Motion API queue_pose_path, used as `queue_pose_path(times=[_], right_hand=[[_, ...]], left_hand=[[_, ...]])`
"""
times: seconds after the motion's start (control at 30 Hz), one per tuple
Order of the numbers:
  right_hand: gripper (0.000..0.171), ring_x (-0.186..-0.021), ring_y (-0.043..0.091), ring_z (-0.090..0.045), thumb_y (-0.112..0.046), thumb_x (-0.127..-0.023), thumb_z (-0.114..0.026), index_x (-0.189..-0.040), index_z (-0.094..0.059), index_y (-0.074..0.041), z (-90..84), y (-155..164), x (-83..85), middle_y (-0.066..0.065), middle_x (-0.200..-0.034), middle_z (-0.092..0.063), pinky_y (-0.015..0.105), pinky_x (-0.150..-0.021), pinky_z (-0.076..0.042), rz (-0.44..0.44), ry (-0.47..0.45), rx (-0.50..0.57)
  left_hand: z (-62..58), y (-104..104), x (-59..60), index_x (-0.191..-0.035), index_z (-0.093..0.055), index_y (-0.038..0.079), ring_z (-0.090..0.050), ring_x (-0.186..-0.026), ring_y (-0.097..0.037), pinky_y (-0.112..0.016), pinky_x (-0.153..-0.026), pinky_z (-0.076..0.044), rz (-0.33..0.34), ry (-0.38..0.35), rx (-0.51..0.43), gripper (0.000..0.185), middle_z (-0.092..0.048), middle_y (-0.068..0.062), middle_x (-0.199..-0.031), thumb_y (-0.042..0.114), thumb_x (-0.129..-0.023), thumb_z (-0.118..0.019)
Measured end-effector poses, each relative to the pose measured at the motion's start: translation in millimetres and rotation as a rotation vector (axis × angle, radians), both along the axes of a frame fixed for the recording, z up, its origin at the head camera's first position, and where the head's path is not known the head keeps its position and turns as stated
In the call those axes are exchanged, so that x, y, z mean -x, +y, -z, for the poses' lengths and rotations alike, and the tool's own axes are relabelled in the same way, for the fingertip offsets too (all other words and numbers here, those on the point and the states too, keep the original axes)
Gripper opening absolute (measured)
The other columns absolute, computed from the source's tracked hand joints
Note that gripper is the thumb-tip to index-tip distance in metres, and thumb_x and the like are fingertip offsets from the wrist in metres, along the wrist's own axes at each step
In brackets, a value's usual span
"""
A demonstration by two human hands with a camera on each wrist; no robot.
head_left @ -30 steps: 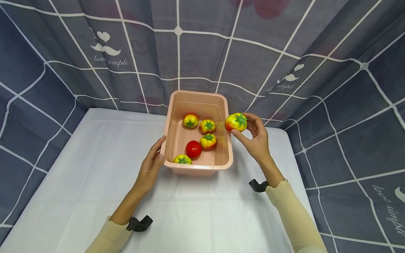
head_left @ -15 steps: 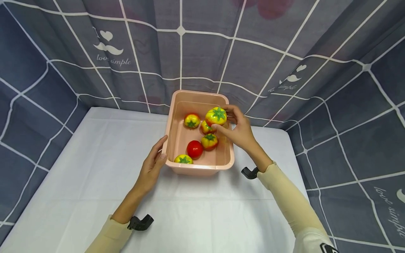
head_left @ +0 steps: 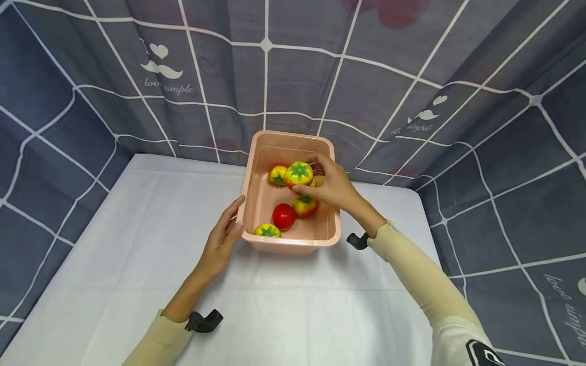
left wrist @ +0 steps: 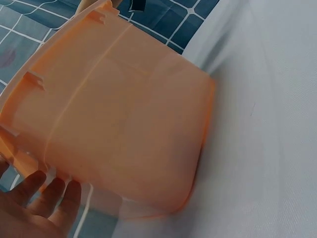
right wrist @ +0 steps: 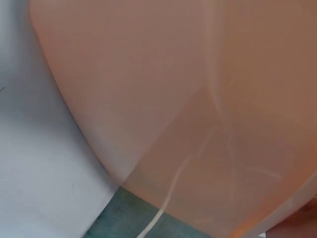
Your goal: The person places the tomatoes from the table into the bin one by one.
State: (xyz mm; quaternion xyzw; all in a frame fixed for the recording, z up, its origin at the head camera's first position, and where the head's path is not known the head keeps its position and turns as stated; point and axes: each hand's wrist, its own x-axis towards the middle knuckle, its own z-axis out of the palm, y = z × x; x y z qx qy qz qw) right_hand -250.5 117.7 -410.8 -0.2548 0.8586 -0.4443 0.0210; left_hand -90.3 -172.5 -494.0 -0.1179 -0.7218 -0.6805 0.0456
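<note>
My right hand (head_left: 336, 188) grips a yellow-and-red tomato (head_left: 298, 172) with a green star-shaped top, thumb on the near side, fingers on the far side. It hangs over the inside of a pink plastic bin (head_left: 293, 243). Beneath it, a tomato is mostly covered by the hand. Others lie in the bin: a yellow-and-red tomato (head_left: 276, 175) at the back left, another (head_left: 304, 206) in the middle, a plain red one (head_left: 284, 217) and a yellow one (head_left: 267, 231) in front. My left hand (head_left: 217, 246) rests its fingers against the bin's left outer wall (left wrist: 124, 114).
The bin stands on a table with a white cloth (head_left: 293, 305), near its far edge. A grey-blue checked curtain (head_left: 293, 81) rises behind the table and on both sides. In the right wrist view the bin's wall (right wrist: 148, 74) fills most of the picture.
My right hand has carried the tomato leftward from beyond the bin's right rim to above its inside, and slightly lower over the last half second. The left hand stays at the bin's side.
</note>
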Motion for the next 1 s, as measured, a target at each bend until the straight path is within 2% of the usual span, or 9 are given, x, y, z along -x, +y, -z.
queue_pose_path(times=[0.23,0.43,0.63,0.77,0.9,1.0], right_hand=[[0.07,-0.119,0.023,-0.073,-0.036,-0.08,-0.097,-0.135,-0.058,-0.014,0.9,-4.3,6.3,0.004,-0.133,-0.067,0.043,-0.109,-0.06,-0.057,0.015,-0.071],[0.071,-0.12,0.024,-0.072,-0.037,-0.082,-0.096,-0.136,-0.058,-0.012,-2.4,-10.3,8.4,0.004,-0.133,-0.066,0.043,-0.11,-0.06,-0.073,0.041,-0.074],[0.076,-0.135,0.027,-0.064,-0.039,-0.085,-0.093,-0.146,-0.056,-0.013,-1.1,-13.1,7.6,0.006,-0.146,-0.062,0.047,-0.121,-0.052,-0.107,0.058,-0.132],[0.069,-0.136,0.026,-0.065,-0.037,-0.088,-0.091,-0.145,-0.058,-0.017,-3.6,-11.2,4.8,0.004,-0.146,-0.066,0.049,-0.121,-0.051,-0.101,0.096,-0.175],[0.06,-0.135,0.026,-0.067,-0.031,-0.091,-0.089,-0.142,-0.061,-0.018,-7.4,-6.2,1.5,0.002,-0.142,-0.069,0.05,-0.121,-0.051,-0.092,0.104,-0.15],[0.054,-0.134,0.025,-0.067,-0.032,-0.092,-0.087,-0.14,-0.064,-0.022,-7.6,1.8,-3.8,-0.002,-0.139,-0.07,0.05,-0.119,-0.052,-0.049,0.098,-0.134]], left_hand=[[1.0,1.1,0.6,-0.17,-0.033,0.031,-0.042,-0.154,-0.049,-0.023,-0.116,-0.049,-0.009,-0.007,0.015,0.058,-0.033,-0.006,-0.176,0.015,-0.116,-0.046],[0.7,0.7,1.5,-0.17,-0.033,0.031,-0.042,-0.155,-0.049,-0.017,-0.115,-0.047,-0.013,-0.012,0.015,0.058,-0.031,-0.005,-0.177,0.016,-0.116,-0.046],[0.1,-0.4,2.2,-0.17,-0.033,0.03,-0.041,-0.157,-0.048,-0.022,-0.117,-0.048,-0.011,-0.013,0.018,0.058,-0.03,-0.004,-0.177,0.014,-0.116,-0.046],[1.0,-1.1,2.9,-0.17,-0.032,0.031,-0.04,-0.157,-0.047,-0.022,-0.116,-0.047,-0.006,-0.014,0.019,0.059,-0.03,-0.003,-0.178,0.013,-0.116,-0.046],[1.9,-1.3,3.9,-0.17,-0.033,0.03,-0.041,-0.157,-0.047,-0.015,-0.114,-0.047,-0.006,-0.01,0.013,0.059,-0.029,-0.001,-0.178,0.012,-0.116,-0.046],[2.0,-2.1,3.6,-0.17,-0.033,0.03,-0.041,-0.157,-0.047,-0.014,-0.113,-0.046,-0.005,-0.01,0.015,0.059,-0.029,0.0,-0.178,0.012,-0.116,-0.046]])
